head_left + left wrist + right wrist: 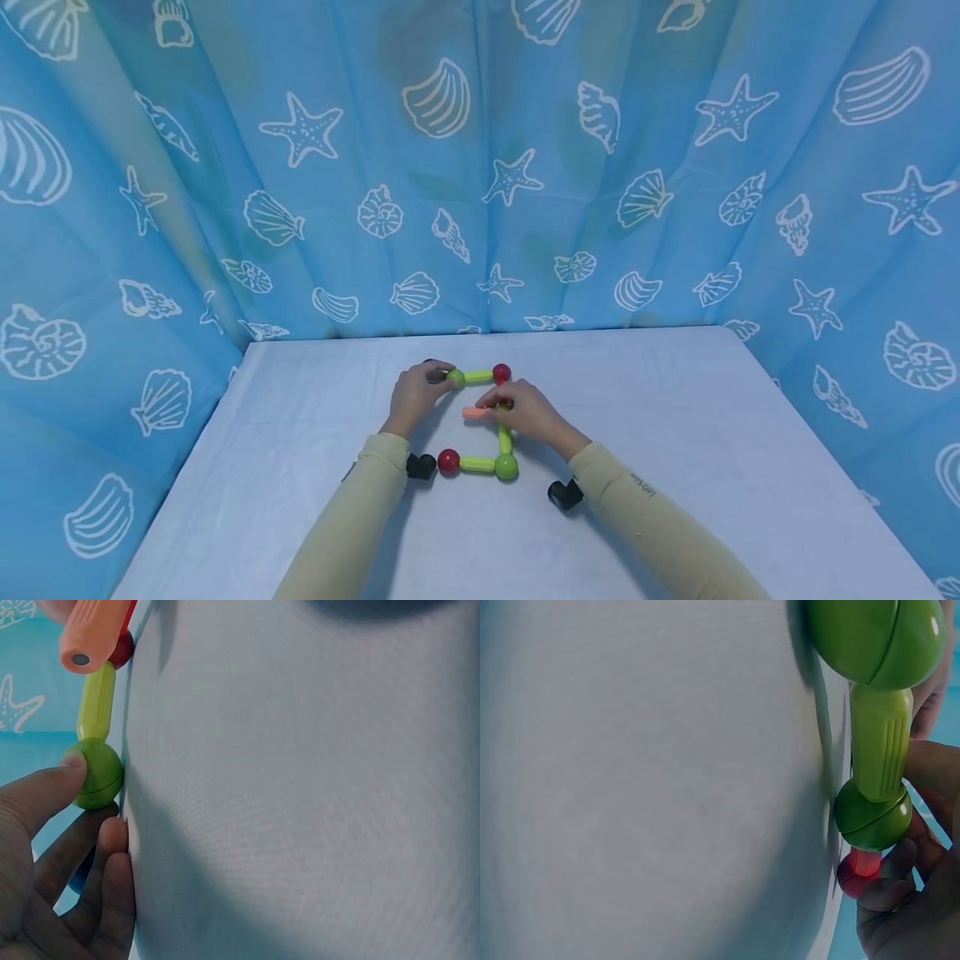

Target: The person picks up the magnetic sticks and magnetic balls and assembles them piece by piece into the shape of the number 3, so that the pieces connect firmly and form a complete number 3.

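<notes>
My left hand (412,398) pinches a green ball (456,379) at the far left end of a chain of toy balls and rods; the thumb presses on it. A dark blue thing (81,877) shows partly behind those fingers. A lime rod (477,377) joins the green ball to a red ball (502,372). My right hand (528,408) pinches an orange rod (472,412) that points left, its round metal tip (80,659) bare. Those fingers are at the middle green ball (874,815), largely covering it in the head view. A red rod (865,862) runs beyond it.
Nearer me, a lime rod (505,440) leads to another green ball (507,467), then a lime rod (477,464) leads left to a red ball (448,462). Black pieces (422,467) show beside both forearms. A blue shell-patterned curtain (480,167) surrounds the white table (675,400).
</notes>
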Demonstrator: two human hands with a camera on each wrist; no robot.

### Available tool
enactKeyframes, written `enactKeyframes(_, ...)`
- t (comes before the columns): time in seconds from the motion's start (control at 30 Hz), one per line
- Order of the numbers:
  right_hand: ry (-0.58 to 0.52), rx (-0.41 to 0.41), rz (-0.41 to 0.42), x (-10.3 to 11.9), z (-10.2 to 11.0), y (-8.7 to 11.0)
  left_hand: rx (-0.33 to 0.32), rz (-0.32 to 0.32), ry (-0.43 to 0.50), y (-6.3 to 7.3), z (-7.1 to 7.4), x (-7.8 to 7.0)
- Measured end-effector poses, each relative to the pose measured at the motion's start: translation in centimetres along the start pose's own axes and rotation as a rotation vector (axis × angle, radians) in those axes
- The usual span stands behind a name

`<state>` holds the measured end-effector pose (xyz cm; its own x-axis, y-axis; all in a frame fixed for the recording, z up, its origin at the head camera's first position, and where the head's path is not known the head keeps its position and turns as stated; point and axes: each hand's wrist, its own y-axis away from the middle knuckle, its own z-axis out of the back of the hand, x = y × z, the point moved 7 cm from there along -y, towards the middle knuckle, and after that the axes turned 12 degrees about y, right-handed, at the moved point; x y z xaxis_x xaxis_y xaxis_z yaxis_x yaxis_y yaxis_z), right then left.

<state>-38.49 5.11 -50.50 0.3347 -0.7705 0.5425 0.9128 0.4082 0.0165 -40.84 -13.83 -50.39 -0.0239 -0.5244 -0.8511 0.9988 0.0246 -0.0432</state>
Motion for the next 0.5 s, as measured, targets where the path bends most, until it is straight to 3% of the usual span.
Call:
enactKeyframes(0.3,-0.010,0.008,-0.001,0.1,0.4,0.5,-0.002,-0.006,0.004,0.1,0.1,-0.2)
enactKeyframes(0.5,-0.041,-0.023,-0.034,-1.1,0.9,1.1,-0.006,-0.001,-0.006,0.1,0.1,-0.2)
